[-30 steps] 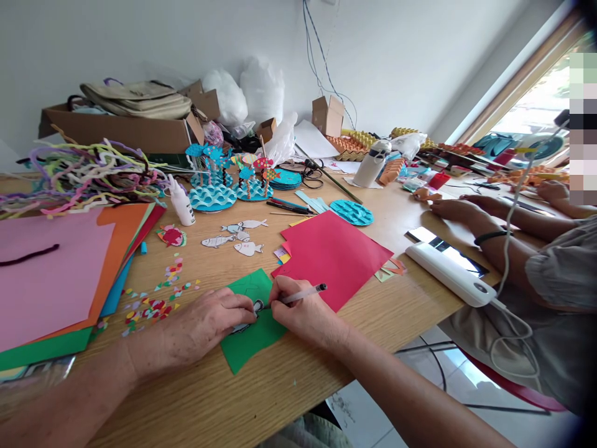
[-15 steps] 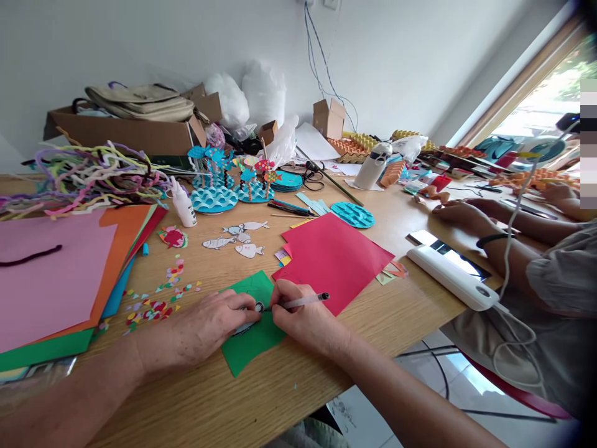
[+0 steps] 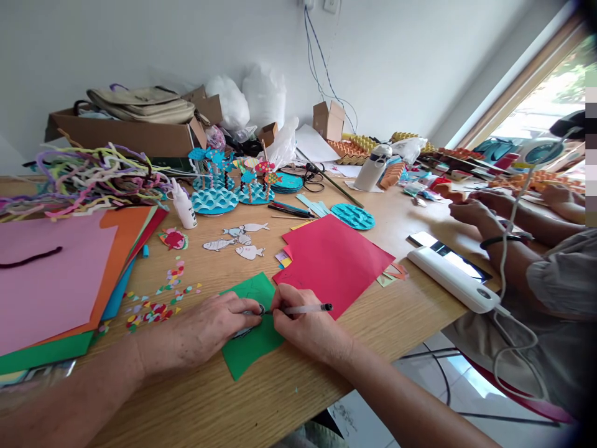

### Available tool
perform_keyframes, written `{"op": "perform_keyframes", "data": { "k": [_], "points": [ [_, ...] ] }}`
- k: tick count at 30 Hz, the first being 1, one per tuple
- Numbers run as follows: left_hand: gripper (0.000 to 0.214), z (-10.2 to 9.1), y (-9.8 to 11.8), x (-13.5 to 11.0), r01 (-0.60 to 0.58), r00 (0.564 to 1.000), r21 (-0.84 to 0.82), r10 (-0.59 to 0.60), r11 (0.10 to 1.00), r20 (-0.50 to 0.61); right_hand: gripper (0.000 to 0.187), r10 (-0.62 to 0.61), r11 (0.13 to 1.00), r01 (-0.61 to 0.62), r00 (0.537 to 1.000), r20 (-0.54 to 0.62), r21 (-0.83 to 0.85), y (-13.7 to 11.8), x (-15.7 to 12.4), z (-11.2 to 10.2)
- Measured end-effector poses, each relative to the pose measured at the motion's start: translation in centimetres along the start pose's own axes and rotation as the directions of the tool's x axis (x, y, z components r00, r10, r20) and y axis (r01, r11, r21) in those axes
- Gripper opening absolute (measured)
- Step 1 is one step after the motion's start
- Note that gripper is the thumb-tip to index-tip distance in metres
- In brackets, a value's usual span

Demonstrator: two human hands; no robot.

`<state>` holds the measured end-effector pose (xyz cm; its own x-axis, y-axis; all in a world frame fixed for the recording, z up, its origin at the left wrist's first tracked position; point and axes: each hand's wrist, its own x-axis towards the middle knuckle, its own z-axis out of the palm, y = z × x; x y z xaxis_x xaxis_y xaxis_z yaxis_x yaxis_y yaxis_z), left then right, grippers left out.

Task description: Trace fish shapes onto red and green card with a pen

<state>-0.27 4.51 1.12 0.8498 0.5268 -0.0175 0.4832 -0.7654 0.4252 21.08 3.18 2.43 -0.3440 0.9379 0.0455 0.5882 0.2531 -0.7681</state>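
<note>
My right hand [image 3: 310, 323] grips a pen [image 3: 308, 308] with a clear barrel and dark end cap. Its tip points left, at a small paper cutout [image 3: 242, 331], apparently a fish, on a sheet of green paper [image 3: 254, 353]. With fingers close together, my left hand [image 3: 221, 323] holds that cutout down and covers most of it. A faint drawn outline shows near the green sheet's top edge. Just beyond lies a red sheet [image 3: 336, 264]. White paper fish [image 3: 250, 251] with drawn lines and a red decorated fish [image 3: 174, 239] rest farther back.
Colored paper sheets [image 3: 56, 280], confetti pieces [image 3: 156, 309] and a glue bottle [image 3: 184, 205] are on the left. Blue wavy stands [image 3: 214, 200] and pipe cleaners [image 3: 93, 174] sit behind. At right are a power strip [image 3: 452, 278], a phone [image 3: 422, 239] and another person's hands [image 3: 471, 211].
My pen hand has shifted very slightly and the pen lies a little flatter. My left hand stays on the cutout. The other person's hands have moved right.
</note>
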Motion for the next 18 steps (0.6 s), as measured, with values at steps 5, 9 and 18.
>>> {"op": "perform_keyframes", "data": {
  "k": [5, 9, 18],
  "points": [
    [0.035, -0.08, 0.06, 0.21, -0.009, 1.0, 0.015, 0.009, 1.0, 0.024, 0.018, 0.003, 1.0, -0.003, 1.0, -0.014, 0.023, -0.02, -0.02, -0.09],
    [0.035, 0.04, -0.13, 0.17, -0.02, 1.0, 0.005, 0.02, 1.0, 0.003, 0.018, 0.005, 0.999, -0.004, 1.0, -0.027, 0.04, -0.02, 0.04, -0.06],
    [0.037, 0.31, -0.07, -0.08, -0.031, 0.998, -0.018, 0.03, 0.999, -0.046, 0.017, 0.0, 1.0, 0.001, 0.997, -0.074, 0.01, 0.1, 0.03, 0.35]
  ]
}}
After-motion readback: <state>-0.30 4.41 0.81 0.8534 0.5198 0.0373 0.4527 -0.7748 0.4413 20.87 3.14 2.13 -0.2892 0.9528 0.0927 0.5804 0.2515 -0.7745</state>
